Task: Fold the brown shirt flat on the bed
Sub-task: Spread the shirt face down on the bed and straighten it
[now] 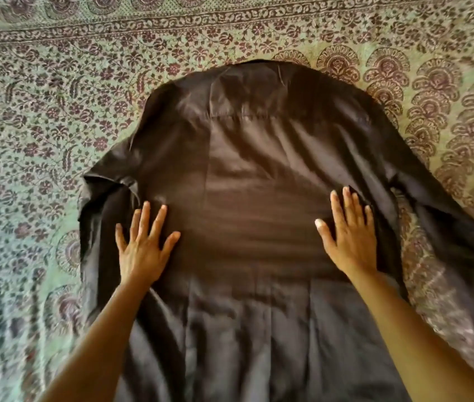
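Smoothing the brown shirt (247, 175) is the step we judge to be in hand: it lies back-side up across the middle of the bed (35, 117), collar end away from us, hem toward us, and no fold has been made yet. Our left hand (143, 250) rests flat on the cloth near its left edge, fingers (154, 219) spread wide and straight, holding nothing. Our right hand (349, 236) presses flat near the right edge, its fingers straight and closer together, likewise gripping nothing. The left sleeve (105, 192) lies bunched just beside the left hand, and the right side trails off toward the lower right, rumpled. Under it all we see the patterned bedspread (404, 39). Next, we think, a side and its sleeve must be pinched and brought over the back panel, so the creases there should be pressed out first.
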